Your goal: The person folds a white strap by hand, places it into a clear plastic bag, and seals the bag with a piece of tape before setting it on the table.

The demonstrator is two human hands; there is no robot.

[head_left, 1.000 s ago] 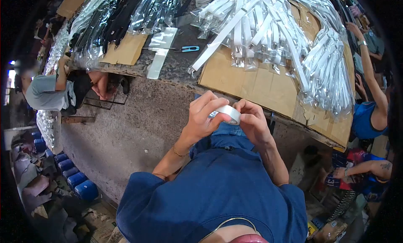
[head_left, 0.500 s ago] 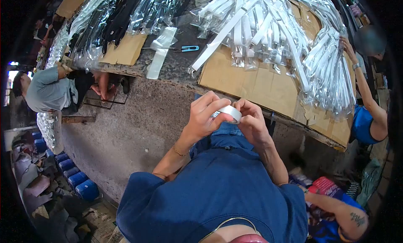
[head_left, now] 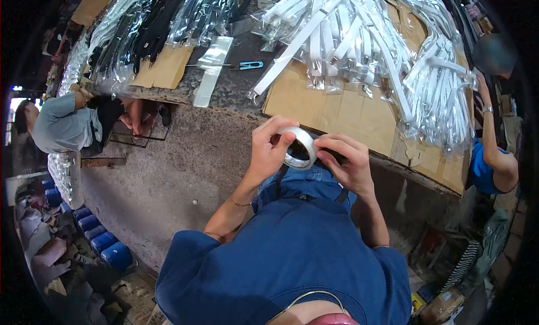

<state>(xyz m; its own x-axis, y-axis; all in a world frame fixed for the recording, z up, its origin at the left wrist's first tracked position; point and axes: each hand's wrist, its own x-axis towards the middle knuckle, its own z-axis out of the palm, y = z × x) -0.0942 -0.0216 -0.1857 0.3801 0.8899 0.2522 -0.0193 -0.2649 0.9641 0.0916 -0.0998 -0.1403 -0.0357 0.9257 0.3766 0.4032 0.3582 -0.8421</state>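
A roll of clear tape point(head_left: 306, 140) is up in front of my body, its open core facing me. My left hand point(head_left: 272, 147) grips the roll by its left side, with the thumb on the near rim. My right hand point(head_left: 347, 159) touches the roll's right edge with closed fingertips; whether they pinch a tape end is too small to see. Beyond my hands on the worktable lie blue thread snips point(head_left: 250, 65) and flat clear plastic sleeves point(head_left: 213, 72). White straps in clear bags point(head_left: 337, 44) spread over a cardboard sheet point(head_left: 320, 109).
Black straps in plastic point(head_left: 154, 39) lie at the table's far left. One person in grey point(head_left: 64, 123) sits to the left. Another in blue point(head_left: 488, 168) has a hand at the right-hand strap bundle. Blue containers point(head_left: 117, 255) line the floor at lower left.
The tape roll has turned so its core now shows, and my right hand has shifted slightly right. At lower right, a tattooed person has left view. The person in blue has moved a strap.
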